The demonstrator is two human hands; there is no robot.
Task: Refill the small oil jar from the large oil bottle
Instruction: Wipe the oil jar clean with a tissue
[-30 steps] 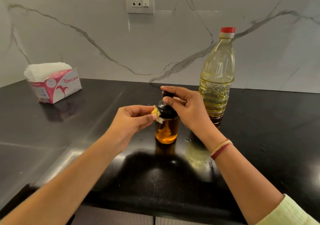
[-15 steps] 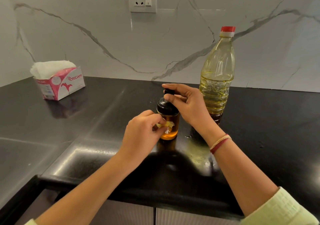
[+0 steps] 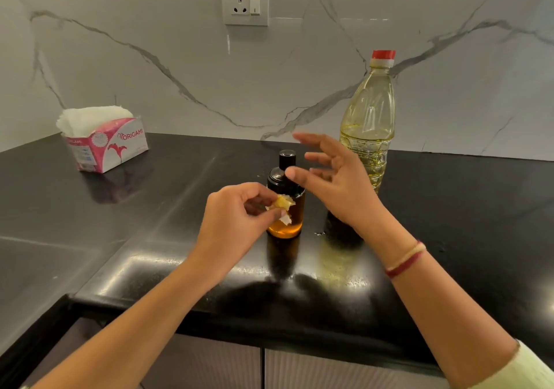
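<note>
1. The left hand sits at the front-left of the small amber glass oil jar with a black cap. Its thumb and fingertips pinch a crumpled, oil-yellowed scrap of tissue at the jar's shoulder. Whether the scrap touches the glass I cannot tell.
2. The right hand hovers just right of the jar's cap. Its fingers are spread and it holds nothing.
3. The jar stands upright between the two hands on the glossy black stone bench. It is capped, with amber oil showing in its lower part.
4. The tall clear plastic oil bottle with a red cap stands upright behind and to the right of the jar, beyond the right hand. Its long axis is vertical, it is capped, and it holds pale yellow oil.
5. The right hand is the nearer one to the bottle. The left hand lies on the far side of the jar and is busy with the scrap.
6. With both vessels capped, no pouring is possible now. The left hand looks to be wiping the jar.
7. Well to the left of the jar and further back stands a pink-and-white cardboard tissue box.
8. A white wall socket sits high behind the jar on the marble wall.
</note>
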